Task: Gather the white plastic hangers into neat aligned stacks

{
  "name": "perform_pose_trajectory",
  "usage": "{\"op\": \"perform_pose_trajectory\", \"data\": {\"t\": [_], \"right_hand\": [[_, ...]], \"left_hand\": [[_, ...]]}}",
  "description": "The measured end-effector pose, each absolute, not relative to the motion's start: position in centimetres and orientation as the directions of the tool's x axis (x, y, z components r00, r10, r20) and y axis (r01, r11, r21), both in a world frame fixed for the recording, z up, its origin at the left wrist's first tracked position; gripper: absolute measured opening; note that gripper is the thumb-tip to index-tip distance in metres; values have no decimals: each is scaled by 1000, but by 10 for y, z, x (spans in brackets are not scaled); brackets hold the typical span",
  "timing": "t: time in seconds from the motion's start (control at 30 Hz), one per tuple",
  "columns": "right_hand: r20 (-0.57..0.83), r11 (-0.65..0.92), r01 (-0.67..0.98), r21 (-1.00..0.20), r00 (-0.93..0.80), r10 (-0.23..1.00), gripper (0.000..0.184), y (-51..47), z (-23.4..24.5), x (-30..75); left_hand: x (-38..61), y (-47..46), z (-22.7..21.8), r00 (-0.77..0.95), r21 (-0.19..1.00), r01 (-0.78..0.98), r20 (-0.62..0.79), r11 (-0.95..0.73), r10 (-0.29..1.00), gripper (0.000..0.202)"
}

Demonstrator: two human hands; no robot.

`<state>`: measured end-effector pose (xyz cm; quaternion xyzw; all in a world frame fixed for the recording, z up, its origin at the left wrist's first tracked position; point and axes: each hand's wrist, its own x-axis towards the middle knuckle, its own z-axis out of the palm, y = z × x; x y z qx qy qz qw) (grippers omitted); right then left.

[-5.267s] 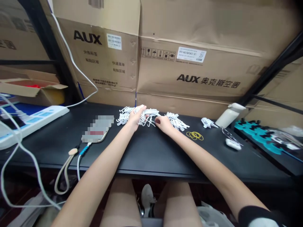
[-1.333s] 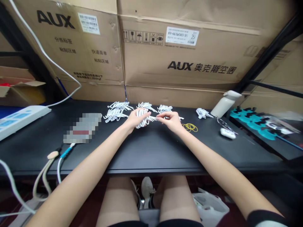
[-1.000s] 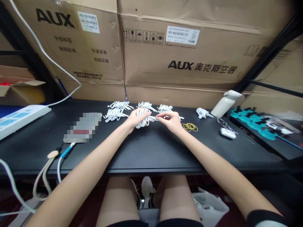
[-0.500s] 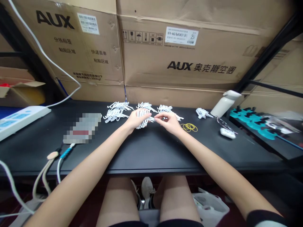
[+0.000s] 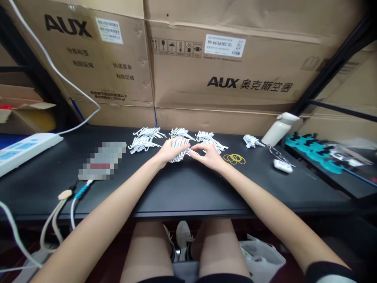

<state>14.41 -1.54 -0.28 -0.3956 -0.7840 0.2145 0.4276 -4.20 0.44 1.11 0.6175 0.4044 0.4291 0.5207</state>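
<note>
My left hand (image 5: 171,151) is closed around a bundle of thin white bent wires (image 5: 178,151), its thumb lying across them above the table. At the bundle's right end, the fingers of my right hand (image 5: 207,155) pinch the straight wire tails. Behind my hands lie more white wire bundles: two at the left (image 5: 143,144), another behind the held one (image 5: 179,133), and others behind my right hand (image 5: 206,136). Yellow rubber bands (image 5: 235,158) rest to the right of my right hand.
At the right, a small white wire bunch (image 5: 251,141) lies by a white bottle (image 5: 278,129), glasses (image 5: 281,154), a white case (image 5: 283,166) and a teal rack (image 5: 318,153). A pixelated device (image 5: 103,161) and a power strip (image 5: 29,149) sit left. Cardboard boxes (image 5: 220,94) stand behind.
My right fingers have closed in on the tails of the held bundle, slightly nearer my left hand. The bundle has shifted a little to the right in my left hand.
</note>
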Motion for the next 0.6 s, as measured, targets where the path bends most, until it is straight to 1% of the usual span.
{"op": "perform_pose_trajectory", "data": {"t": [0.17, 0.33, 0.43, 0.6], "right_hand": [[453, 563, 392, -727, -342, 823, 26, -16, -4, 144], [397, 498, 241, -833, -366, 842, 32, -17, -6, 142], [402, 492, 191, -850, -368, 838, 34, -15, -9, 141], [381, 458, 171, -872, -350, 856, 32, -11, -13, 140]], "left_hand": [[-41, 4, 12, 308, 995, 46, 72, -90, 949, 49], [-41, 5, 11, 316, 990, 44, 112, -132, 942, 46], [-41, 6, 9, 318, 987, 40, 137, -157, 938, 44], [-41, 9, 5, 294, 991, 55, 97, -118, 951, 47]]}}
